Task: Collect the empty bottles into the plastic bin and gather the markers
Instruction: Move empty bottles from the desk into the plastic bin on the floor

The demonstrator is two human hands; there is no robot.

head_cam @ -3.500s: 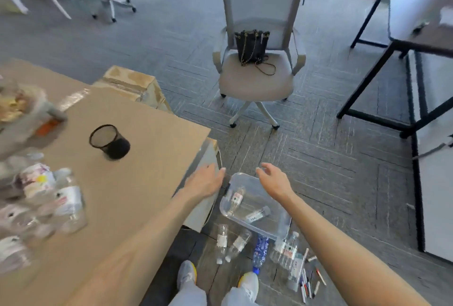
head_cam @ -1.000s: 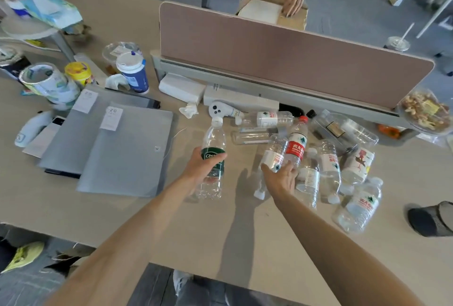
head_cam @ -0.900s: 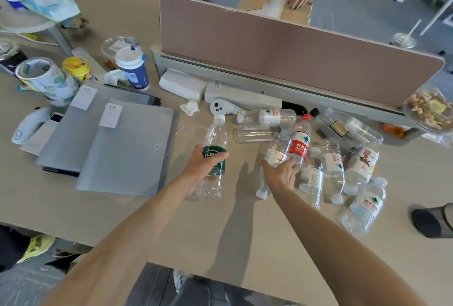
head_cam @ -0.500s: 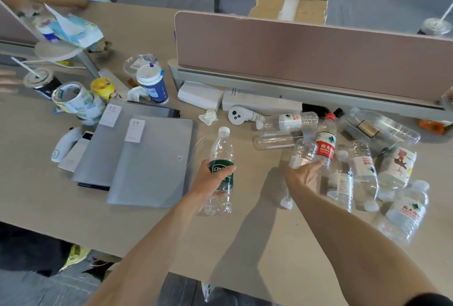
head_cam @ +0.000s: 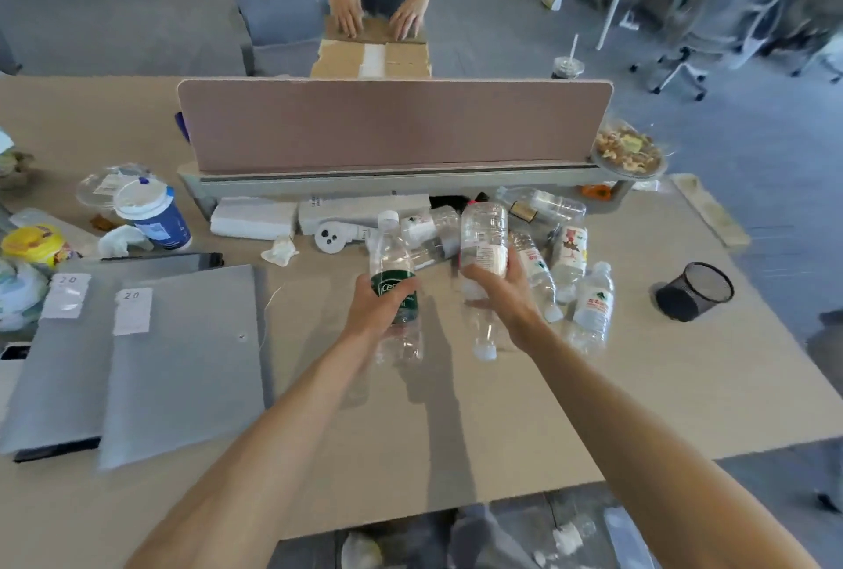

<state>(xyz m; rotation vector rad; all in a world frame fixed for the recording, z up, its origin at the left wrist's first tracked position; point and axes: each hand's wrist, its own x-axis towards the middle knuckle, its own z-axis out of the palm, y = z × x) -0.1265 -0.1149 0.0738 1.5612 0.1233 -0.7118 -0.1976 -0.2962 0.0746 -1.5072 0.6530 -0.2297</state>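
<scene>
My left hand [head_cam: 381,300] grips a clear bottle with a green label [head_cam: 393,267], held upright just above the desk. My right hand [head_cam: 499,288] holds two empty bottles: one with a white label [head_cam: 484,234] pointing up and away, and one [head_cam: 481,331] hanging cap-down below my palm. Behind and to the right, several more empty bottles [head_cam: 565,258] lie in a heap on the desk. The plastic bin and the markers are out of view.
A black mesh pen cup [head_cam: 693,291] lies tipped on the desk at the right. Grey folders [head_cam: 182,354] cover the left. A pink divider panel [head_cam: 392,123] stands behind the bottles, with a person folding a cardboard box [head_cam: 372,50] beyond it. Cups and a snack bowl [head_cam: 628,151] crowd the edges.
My right hand has closed on two bottles and lifted them off the heap. My left hand has raised the green-label bottle a little. My head has shifted right.
</scene>
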